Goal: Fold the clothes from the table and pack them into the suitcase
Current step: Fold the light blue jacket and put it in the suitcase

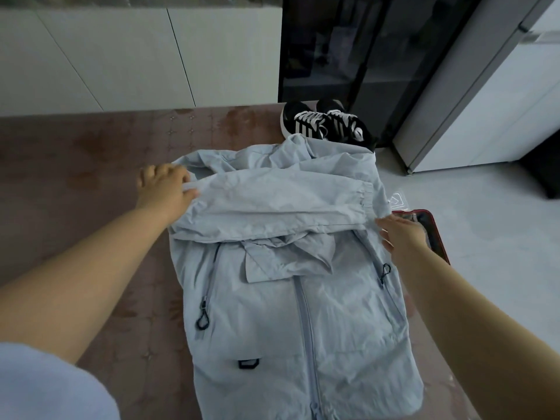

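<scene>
A: Why is the jacket (303, 298) lying front-up like that?

B: It is spreading flat on the table (91, 177) with the centre zip facing up, and I judge that is so the sleeves can be laid across the chest before the body gets folded. 1 sleeve (272, 204) is already crossing from the left shoulder to the right edge, its elastic cuff ending near the right side.

A: What is the left hand (165, 189) doing?

B: It is pinching the sleeve at the shoulder end, thumb below and fingers curled over the fold, so it is closing on cloth rather than resting open. It looks to be holding the crease in place.

A: And the right hand (403, 234)?

B: It is lying mostly open, fingers extended, touching the jacket's right edge just below the cuff. I cannot tell whether it is gripping any fabric; it seems to be pressing or smoothing.

A: Where is the suitcase?

B: A red-rimmed edge (436, 234) is showing just beside the right hand, past the table's side, on the floor. I judge that is the suitcase, but too little is showing to be sure.

A: Anything else on the table?

B: 2 black sneakers (327, 122) with white laces are sitting at the far end, touching the jacket's collar area. The packing is not yet begun for this garment.
</scene>
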Available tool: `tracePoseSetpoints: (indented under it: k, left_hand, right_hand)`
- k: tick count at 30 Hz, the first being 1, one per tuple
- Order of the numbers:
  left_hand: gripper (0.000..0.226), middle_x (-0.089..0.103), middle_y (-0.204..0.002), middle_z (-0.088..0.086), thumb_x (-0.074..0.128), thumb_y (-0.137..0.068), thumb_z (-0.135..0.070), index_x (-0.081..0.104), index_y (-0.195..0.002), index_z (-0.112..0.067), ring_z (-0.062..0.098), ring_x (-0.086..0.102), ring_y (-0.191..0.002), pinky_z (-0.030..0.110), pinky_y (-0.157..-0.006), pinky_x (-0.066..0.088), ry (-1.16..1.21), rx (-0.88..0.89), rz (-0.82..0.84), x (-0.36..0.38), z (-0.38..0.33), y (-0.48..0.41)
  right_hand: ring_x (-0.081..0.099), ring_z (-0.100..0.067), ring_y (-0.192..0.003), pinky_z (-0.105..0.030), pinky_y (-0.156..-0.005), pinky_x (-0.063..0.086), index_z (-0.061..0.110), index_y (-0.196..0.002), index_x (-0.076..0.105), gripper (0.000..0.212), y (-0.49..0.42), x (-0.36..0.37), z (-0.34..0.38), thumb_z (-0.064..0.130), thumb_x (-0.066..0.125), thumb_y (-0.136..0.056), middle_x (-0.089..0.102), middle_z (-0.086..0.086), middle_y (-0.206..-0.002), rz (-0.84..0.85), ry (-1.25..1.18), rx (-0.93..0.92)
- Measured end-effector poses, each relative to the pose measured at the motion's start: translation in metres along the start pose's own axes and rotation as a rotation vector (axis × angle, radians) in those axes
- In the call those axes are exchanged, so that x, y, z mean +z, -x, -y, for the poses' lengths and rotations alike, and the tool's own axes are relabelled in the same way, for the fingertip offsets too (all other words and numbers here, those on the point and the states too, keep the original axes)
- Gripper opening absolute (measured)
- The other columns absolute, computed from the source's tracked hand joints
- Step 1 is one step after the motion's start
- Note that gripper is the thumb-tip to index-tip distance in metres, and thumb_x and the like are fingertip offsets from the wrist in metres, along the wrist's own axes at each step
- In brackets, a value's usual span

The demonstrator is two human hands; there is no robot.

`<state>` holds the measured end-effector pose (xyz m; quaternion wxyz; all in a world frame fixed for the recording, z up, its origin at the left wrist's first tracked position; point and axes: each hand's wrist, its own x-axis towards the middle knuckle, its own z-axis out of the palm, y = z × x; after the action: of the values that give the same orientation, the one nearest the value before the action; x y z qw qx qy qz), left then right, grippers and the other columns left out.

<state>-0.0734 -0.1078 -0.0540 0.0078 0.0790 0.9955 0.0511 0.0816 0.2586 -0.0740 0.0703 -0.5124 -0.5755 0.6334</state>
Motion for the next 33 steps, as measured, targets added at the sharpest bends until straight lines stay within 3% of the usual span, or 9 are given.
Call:
tracePoseSetpoints:
  k: [2, 5, 11, 15, 18, 21, 25, 27, 33]
  left_hand:
    - [0.042, 0.044, -0.135, 0.014, 0.055, -0.089, -0.036, 0.049, -0.125, -0.015, 0.036, 0.034, -0.124, 0.041, -0.104, 0.023, 0.149, -0.009, -0.149, 0.003, 0.005, 0.005]
    - [0.048, 0.040, -0.138, 0.019, 0.051, -0.093, -0.032, 0.038, -0.136, -0.014, 0.038, 0.035, -0.127, 0.044, -0.105, 0.024, 0.317, -0.153, -0.232, 0.015, 0.016, 0.011]
    - [0.069, 0.049, -0.135, 0.018, 0.040, -0.092, -0.056, 0.043, -0.136, -0.003, 0.036, 0.050, -0.118, 0.035, -0.083, 0.039, 0.872, -0.884, 0.043, 0.034, 0.023, 0.016]
    - [0.073, 0.055, -0.132, 0.009, 0.054, -0.081, -0.063, 0.051, -0.130, -0.010, 0.028, 0.053, -0.117, 0.035, -0.094, 0.044, 1.063, -0.851, 0.114, 0.037, 0.035, 0.004]
    - [0.063, 0.053, -0.133, 0.001, 0.062, -0.081, -0.052, 0.053, -0.129, -0.012, 0.023, 0.048, -0.122, 0.033, -0.096, 0.039, 1.108, -0.725, 0.177, 0.037, 0.034, -0.008]
    - [0.062, 0.050, -0.126, -0.003, 0.065, -0.081, -0.049, 0.051, -0.129, -0.013, 0.020, 0.048, -0.115, 0.031, -0.083, 0.038, 1.069, -0.660, 0.151, 0.033, 0.027, -0.014]
    - [0.103, 0.041, -0.145, 0.005, 0.073, -0.062, -0.063, 0.031, -0.144, -0.016, 0.025, 0.044, -0.127, 0.042, -0.099, 0.043, 1.137, -0.654, 0.207, 0.043, 0.026, -0.023]
    - [0.098, 0.037, -0.147, 0.006, 0.071, -0.073, -0.051, 0.020, -0.147, -0.014, 0.028, 0.041, -0.130, 0.043, -0.099, 0.042, 1.139, -0.663, 0.193, 0.053, 0.023, -0.030]
    - [0.092, 0.049, -0.136, 0.009, 0.077, -0.066, -0.052, 0.038, -0.139, -0.010, 0.031, 0.052, -0.117, 0.047, -0.095, 0.047, 1.207, -0.732, 0.274, 0.053, 0.010, -0.045]
  right_hand:
    - [0.051, -0.014, -0.070, -0.021, -0.059, 0.041, 0.007, -0.120, 0.057, 0.041, -0.006, 0.007, -0.001, 0.012, 0.068, -0.081, 0.058, -0.003, -0.085, -0.052, 0.149, -0.132]
    - [0.059, -0.027, -0.098, -0.036, -0.081, 0.050, 0.014, -0.119, 0.054, 0.040, -0.013, 0.019, 0.003, 0.025, 0.065, -0.083, 0.058, -0.006, -0.118, -0.056, 0.391, -0.369]
    - [0.057, -0.035, -0.107, -0.042, -0.094, 0.046, 0.006, -0.116, 0.056, 0.049, -0.029, 0.036, 0.006, 0.039, 0.063, -0.080, 0.061, -0.015, -0.118, 0.030, 0.698, -0.248]
    - [0.058, -0.034, -0.095, -0.038, -0.081, 0.045, 0.003, -0.101, 0.065, 0.025, -0.027, 0.029, 0.018, 0.023, 0.060, -0.087, 0.061, -0.014, -0.095, -0.045, 0.669, -0.507]
    - [0.050, -0.034, -0.111, -0.034, -0.092, 0.038, 0.001, -0.112, 0.061, 0.031, -0.034, 0.021, 0.043, 0.023, 0.053, -0.092, 0.052, -0.020, -0.122, -0.188, 0.590, -0.628]
    - [0.045, -0.040, -0.118, -0.041, -0.098, 0.036, 0.003, -0.122, 0.055, 0.043, -0.055, 0.013, 0.057, 0.032, 0.050, -0.090, 0.048, -0.023, -0.130, -0.198, 0.732, -0.523]
    - [0.051, -0.027, -0.104, -0.033, -0.076, 0.042, 0.008, -0.134, 0.036, 0.068, -0.064, 0.026, 0.061, 0.035, 0.069, -0.081, 0.050, -0.012, -0.123, -0.028, 0.663, -0.330]
    - [0.051, -0.029, -0.115, -0.035, -0.085, 0.044, 0.013, -0.140, 0.030, 0.086, -0.067, 0.034, 0.064, 0.039, 0.077, -0.074, 0.046, -0.011, -0.135, 0.022, 0.584, -0.302]
    - [0.061, -0.028, -0.105, -0.037, -0.088, 0.051, 0.020, -0.123, 0.056, 0.071, -0.084, 0.039, 0.070, 0.035, 0.086, -0.061, 0.061, -0.007, -0.116, 0.149, 0.535, -0.291]
